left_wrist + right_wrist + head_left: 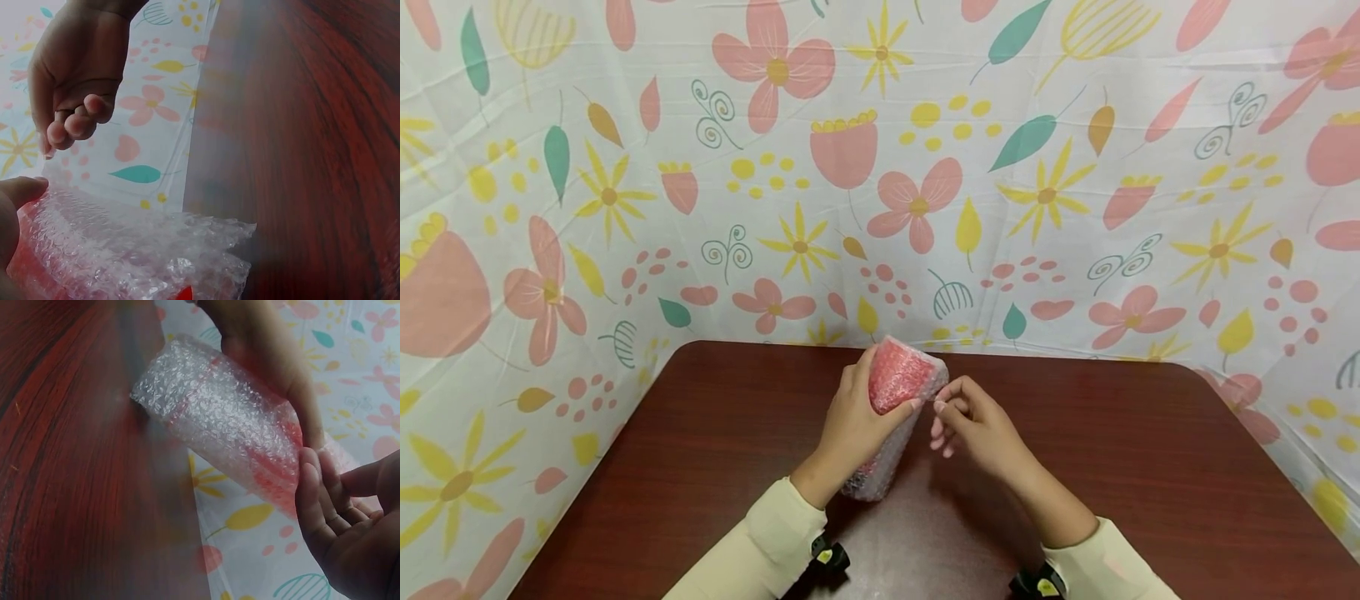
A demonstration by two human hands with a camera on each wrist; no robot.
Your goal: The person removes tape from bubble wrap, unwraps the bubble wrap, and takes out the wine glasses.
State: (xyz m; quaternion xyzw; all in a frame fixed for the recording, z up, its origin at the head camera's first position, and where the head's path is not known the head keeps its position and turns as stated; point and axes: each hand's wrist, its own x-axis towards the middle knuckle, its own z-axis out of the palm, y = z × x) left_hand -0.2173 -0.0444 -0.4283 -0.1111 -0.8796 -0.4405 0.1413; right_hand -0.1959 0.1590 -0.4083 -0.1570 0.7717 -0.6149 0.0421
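A red item in clear bubble wrap (895,383) stands tilted on the table, its upper end leaning right in the head view. My left hand (853,417) grips it near the top, thumb across the front and fingers behind. At the upper right edge, my right hand (973,425) pinches the wrap between thumb and index finger, the other fingers loosely bent. Both the wrap (137,250) and the right hand (81,81) show in the left wrist view. In the right wrist view the wrap's (212,406) lower end juts out. What exactly the red item is stays hidden.
A dark reddish-brown wooden table (760,392) lies beneath the hands. Behind it and at both sides hangs a white cloth (917,125) printed with flowers and leaves. Black wrist-camera mounts (831,557) sit at the sleeve cuffs.
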